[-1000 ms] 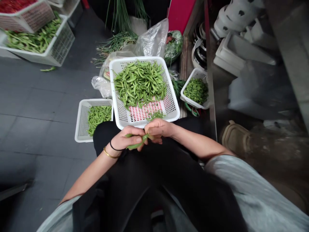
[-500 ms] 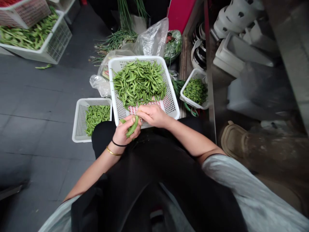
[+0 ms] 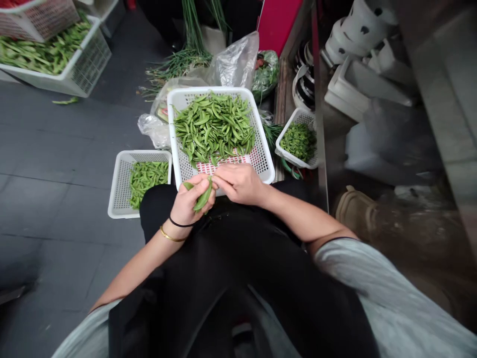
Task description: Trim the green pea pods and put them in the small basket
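Note:
My left hand (image 3: 191, 201) is closed around green pea pods (image 3: 203, 197), one of them sticking up past the thumb. Against the tip of that pod, the fingers of my right hand (image 3: 240, 183) are pinched together, touching the left fingertips. Both hands are over the near edge of a white perforated basket (image 3: 264, 149), which rests at my knees. A heap of pea pods (image 3: 216, 124) fills its far part. At its left, a smaller white basket (image 3: 119, 186) holds more pea pods (image 3: 147, 178).
Beyond the big basket lie plastic bags (image 3: 234, 59) and long green scallions (image 3: 194, 35). Right of it, a small basket (image 3: 285, 140) of leafy greens stands by a metal shelf (image 3: 321, 124) with white containers. Stacked crates (image 3: 80, 74) stand at the far left on the dark tiled floor (image 3: 55, 209).
My right hand has shifted slightly down and right, from the basket's near edge to the tip of the pod. My left hand keeps hold of the pods.

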Motion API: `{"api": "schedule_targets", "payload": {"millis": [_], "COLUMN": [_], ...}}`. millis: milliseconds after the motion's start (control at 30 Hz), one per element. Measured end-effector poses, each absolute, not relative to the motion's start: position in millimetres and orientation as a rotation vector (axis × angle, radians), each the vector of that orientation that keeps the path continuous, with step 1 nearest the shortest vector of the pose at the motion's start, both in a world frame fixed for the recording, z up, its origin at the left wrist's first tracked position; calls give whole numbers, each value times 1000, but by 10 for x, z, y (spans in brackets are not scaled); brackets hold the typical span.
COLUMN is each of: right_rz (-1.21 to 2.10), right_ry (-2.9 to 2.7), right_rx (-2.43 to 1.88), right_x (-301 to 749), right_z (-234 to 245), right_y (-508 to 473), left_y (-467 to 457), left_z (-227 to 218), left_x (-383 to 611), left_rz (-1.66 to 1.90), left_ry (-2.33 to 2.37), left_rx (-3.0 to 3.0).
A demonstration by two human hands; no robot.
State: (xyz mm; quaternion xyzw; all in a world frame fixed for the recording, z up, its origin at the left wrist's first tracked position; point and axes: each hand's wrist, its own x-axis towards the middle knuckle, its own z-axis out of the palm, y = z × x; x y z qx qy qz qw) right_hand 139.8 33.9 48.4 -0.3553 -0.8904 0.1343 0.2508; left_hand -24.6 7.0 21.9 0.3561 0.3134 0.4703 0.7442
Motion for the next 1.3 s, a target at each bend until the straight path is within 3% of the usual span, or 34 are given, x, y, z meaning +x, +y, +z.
{"api": "schedule_targets", "payload": {"millis": [100, 233, 333, 467, 567, 867, 1000, 1100, 1300], "right_rz": [189, 209, 553, 1351, 1580, 1161, 850, 887, 521], "right_ry": [-2315, -2252, -2151, -1839, -1629, -2042, -2579, -2939, -2780], "right_rx": [-1164, -1219, -1090, -810, -735, -952, -1334, -1473, -2132], "right_x": [1311, 1337, 1409, 1407, 1385, 1868, 2032, 2036, 1824], "right_z": [319, 236, 297, 302, 230, 279, 173, -5, -535], "right_y": [287, 235, 203, 105, 54, 246, 503, 832, 1551], "left_y": [18, -35, -25, 92, 199, 423, 412, 390, 394], "left_z": [168, 105, 151, 303, 318, 44, 20, -5, -35], "left_x": [-87, -9, -69, -246, -336, -530, -536, -487, -457], "left_rz": [1164, 1183, 1121, 1203, 1314, 1290, 1204, 1120, 929], "left_ry": [790, 847, 753, 638, 711, 776, 713, 657, 607], "left_rx": [701, 670, 653, 561, 544, 281, 360, 431, 491]}}
